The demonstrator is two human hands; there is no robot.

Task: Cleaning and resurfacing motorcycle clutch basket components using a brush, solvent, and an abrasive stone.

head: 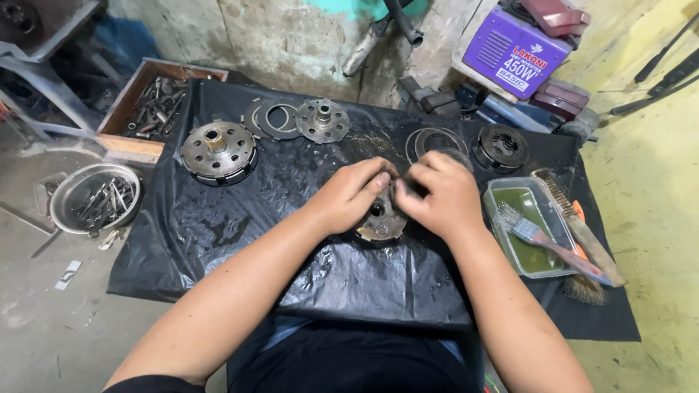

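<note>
Both hands meet over one round metal part (380, 220) that sits on the black plastic sheet (218, 225). The left hand (354, 193) is curled, its fingers bent down onto the top and left side of the part. The thumb lies flat and points toward the other hand. The right hand (437, 195) is curled too, with its fingers tucked in and pressed together. It holds the right edge of the part. The fingertips are hidden, so how tight the grip is cannot be told. The two hands almost touch each other.

Past the left hand, farther away, lie a big round metal drum (218, 151), some flat rings (273, 118) and a metal plate with holes (322, 120). Past the right hand lie more thin rings (435, 142) and a dark round part (501, 148). Just to the right of the right hand is a clear tray of green liquid (526, 224) with a paintbrush (542, 240) in it. A wire brush (579, 225) lies beside the tray. Far to the left of the left hand, a metal bowl of small tools (95, 198) stands on the floor.
</note>
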